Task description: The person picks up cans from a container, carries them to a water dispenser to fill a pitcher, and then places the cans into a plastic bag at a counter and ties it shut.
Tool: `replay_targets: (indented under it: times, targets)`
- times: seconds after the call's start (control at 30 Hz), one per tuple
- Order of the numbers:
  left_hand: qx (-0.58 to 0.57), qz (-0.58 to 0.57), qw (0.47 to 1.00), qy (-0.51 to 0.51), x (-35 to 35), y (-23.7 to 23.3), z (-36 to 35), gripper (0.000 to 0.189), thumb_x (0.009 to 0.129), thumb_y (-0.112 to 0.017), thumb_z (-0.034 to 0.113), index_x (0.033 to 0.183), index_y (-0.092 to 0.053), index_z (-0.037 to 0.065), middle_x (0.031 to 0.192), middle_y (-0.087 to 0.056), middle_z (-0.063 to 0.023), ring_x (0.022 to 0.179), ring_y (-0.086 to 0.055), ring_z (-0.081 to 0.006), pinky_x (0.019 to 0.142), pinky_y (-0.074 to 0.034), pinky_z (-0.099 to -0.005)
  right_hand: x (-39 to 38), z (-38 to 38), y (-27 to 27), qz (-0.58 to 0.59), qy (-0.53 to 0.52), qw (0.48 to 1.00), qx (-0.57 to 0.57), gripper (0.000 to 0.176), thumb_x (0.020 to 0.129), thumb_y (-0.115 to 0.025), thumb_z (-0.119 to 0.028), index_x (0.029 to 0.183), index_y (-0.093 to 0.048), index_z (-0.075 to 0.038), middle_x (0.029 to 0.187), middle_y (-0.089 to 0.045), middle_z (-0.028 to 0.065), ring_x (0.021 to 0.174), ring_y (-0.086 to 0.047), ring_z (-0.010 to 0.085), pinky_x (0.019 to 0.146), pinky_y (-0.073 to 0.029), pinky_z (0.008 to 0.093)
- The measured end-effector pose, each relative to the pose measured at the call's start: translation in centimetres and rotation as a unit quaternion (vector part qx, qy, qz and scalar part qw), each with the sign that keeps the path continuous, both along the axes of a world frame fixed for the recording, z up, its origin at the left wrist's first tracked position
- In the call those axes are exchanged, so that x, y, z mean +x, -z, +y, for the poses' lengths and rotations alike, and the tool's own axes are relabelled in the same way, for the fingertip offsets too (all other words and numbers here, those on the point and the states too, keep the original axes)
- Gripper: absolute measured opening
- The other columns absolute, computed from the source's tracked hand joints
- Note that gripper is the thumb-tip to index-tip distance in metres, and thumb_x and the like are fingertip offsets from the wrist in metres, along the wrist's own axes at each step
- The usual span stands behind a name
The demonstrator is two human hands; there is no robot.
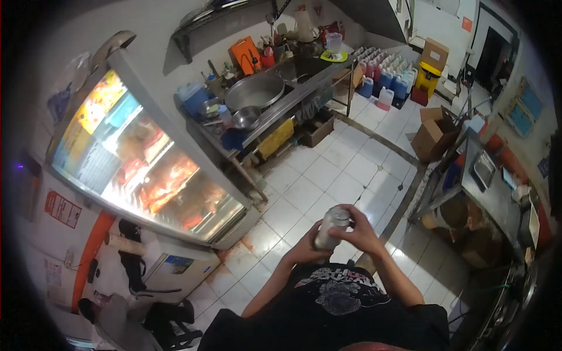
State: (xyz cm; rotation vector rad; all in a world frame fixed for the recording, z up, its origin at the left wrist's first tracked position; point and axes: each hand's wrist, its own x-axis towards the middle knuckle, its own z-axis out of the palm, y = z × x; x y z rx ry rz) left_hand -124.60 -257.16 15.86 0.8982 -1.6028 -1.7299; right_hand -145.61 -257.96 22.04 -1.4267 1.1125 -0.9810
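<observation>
Both hands hold a pale, silvery can [335,224] in front of my chest, its round top tilted up toward me. My left hand [305,245] is wrapped round its lower left side. The fingers of my right hand [358,233] close on its upper right side, near the rim. Markings on the can are too blurred to read, and its lower part is partly hidden by the hands.
A lit glass-door fridge [155,164] stands at left. Beyond it is a steel sink counter with a large metal basin [254,92]. Several bottles of coloured liquid [383,79], an open cardboard box [433,134] and a metal table [489,196] line the right side.
</observation>
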Motion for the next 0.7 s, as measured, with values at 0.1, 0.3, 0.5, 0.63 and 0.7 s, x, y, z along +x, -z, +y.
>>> replay_targets:
  times: [0.1, 0.3, 0.5, 0.63, 0.7]
  targets:
    - [0.056, -0.003, 0.997, -0.048, -1.6, 2.5, -5.5, 0.097, 0.074, -0.086, 0.023, 0.151, -0.028, 0.007, 0.137, -0.052, -0.0143, 0.126, -0.052, -0.0267, 0.106, -0.043, -0.0409, -0.8, -7.0, 1.2, 0.033, -0.009, 0.999, -0.019, 0.069, 0.075, -0.086, -0.031, 0.129, -0.053, -0.003, 0.116, -0.063, 0.0124, 0.105, -0.062, 0.0209, 0.091, -0.052, 0.0347]
    - [0.094, -0.051, 0.991, -0.084, -5.7, 6.0, -20.6, 0.086, 0.086, -0.075, 0.034, 0.152, -0.027, 0.004, 0.139, -0.050, -0.0138, 0.129, -0.048, -0.0245, 0.106, -0.041, -0.0391, -4.9, -22.7, 2.8, 0.110, -0.043, 0.992, -0.051, 0.072, 0.076, -0.086, -0.032, 0.131, -0.049, -0.003, 0.114, -0.063, 0.0123, 0.104, -0.061, 0.0206, 0.090, -0.052, 0.0348]
    - [0.016, 0.053, 0.998, -0.015, -10.9, 3.4, -37.5, 0.080, 0.086, -0.075, 0.042, 0.143, -0.037, 0.001, 0.129, -0.057, -0.0136, 0.119, -0.057, -0.0240, 0.100, -0.048, -0.0397, -11.2, -37.1, -1.2, 0.030, -0.043, 0.998, -0.045, 0.075, 0.082, -0.081, -0.034, 0.139, -0.044, -0.004, 0.118, -0.056, 0.0117, 0.107, -0.059, 0.0218, 0.089, -0.052, 0.0357]
    - [-0.007, 0.068, 0.993, -0.096, -11.5, 4.8, -45.3, 0.072, 0.088, -0.072, 0.044, 0.136, -0.042, -0.001, 0.115, -0.065, -0.0156, 0.100, -0.068, -0.0242, 0.090, -0.053, -0.0396, -14.9, -48.4, 0.6, -0.156, 0.061, 0.983, 0.079, 0.048, 0.097, -0.063, -0.031, 0.134, -0.048, -0.006, 0.114, -0.057, 0.0069, 0.103, -0.057, 0.0164, 0.086, -0.050, 0.0327]
    - [0.020, 0.076, 0.988, -0.130, -10.8, 6.9, -48.2, 0.076, 0.086, -0.073, 0.046, 0.139, -0.043, 0.000, 0.122, -0.059, -0.0123, 0.113, -0.057, -0.0212, 0.099, -0.045, -0.0373, -16.1, -56.1, 2.2, -0.191, 0.101, 0.970, 0.113, 0.041, 0.097, -0.061, -0.035, 0.128, -0.054, -0.008, 0.112, -0.058, 0.0048, 0.099, -0.056, 0.0162, 0.082, -0.049, 0.0328]
